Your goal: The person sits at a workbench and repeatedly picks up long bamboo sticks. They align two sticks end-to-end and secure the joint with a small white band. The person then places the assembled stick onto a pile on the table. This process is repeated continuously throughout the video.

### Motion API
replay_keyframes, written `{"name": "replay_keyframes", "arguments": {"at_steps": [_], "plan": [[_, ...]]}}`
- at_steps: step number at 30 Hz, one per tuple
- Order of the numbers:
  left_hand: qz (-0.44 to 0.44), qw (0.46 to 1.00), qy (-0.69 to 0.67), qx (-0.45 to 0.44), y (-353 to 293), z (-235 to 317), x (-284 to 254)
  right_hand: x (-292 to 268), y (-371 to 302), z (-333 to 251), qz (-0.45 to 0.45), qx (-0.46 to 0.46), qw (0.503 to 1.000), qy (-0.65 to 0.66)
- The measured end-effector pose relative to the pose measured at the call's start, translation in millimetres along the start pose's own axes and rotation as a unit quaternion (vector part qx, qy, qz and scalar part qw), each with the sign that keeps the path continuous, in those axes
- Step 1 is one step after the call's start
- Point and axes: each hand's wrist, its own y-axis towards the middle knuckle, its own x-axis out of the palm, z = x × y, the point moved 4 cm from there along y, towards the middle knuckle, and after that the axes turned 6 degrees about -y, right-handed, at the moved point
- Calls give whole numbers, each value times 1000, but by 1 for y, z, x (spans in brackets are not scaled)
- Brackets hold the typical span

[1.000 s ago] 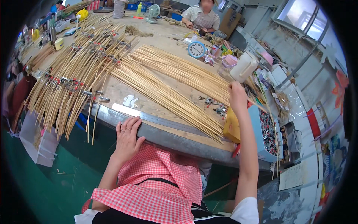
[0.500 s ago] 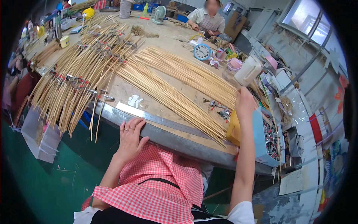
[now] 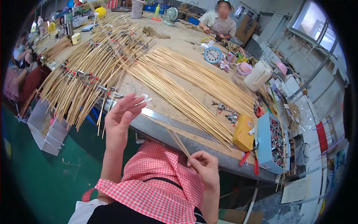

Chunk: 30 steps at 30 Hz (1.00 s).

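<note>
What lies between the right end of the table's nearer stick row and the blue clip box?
The head view shows a yellow box there, with red tool handles just in front.

Smooth woody sticks, glossy metal ruler

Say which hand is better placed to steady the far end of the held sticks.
Probably the left hand: open and seemingly empty, on the side the thin sticks lean toward; the right hand pinches their near end.

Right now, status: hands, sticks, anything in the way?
Right hand pinching thin sticks, blurred. Left hand raised, open, apart from them. Two long stick bundles lie beyond; ruler between them and right hand.
</note>
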Motion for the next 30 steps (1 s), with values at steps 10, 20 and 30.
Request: {"name": "replay_keyframes", "arguments": {"at_steps": [10,20,30], "plan": [[86,995,-26,-51,-22,-12,-47,9,8,20,-48,1,996,-77],[114,990,-38,-80,-25,-22,-51,9,10,16,9,-26,997,-78],[109,990,-18,-85,-28,-27,-55,9,7,-10,109,-261,917,-281]]}}
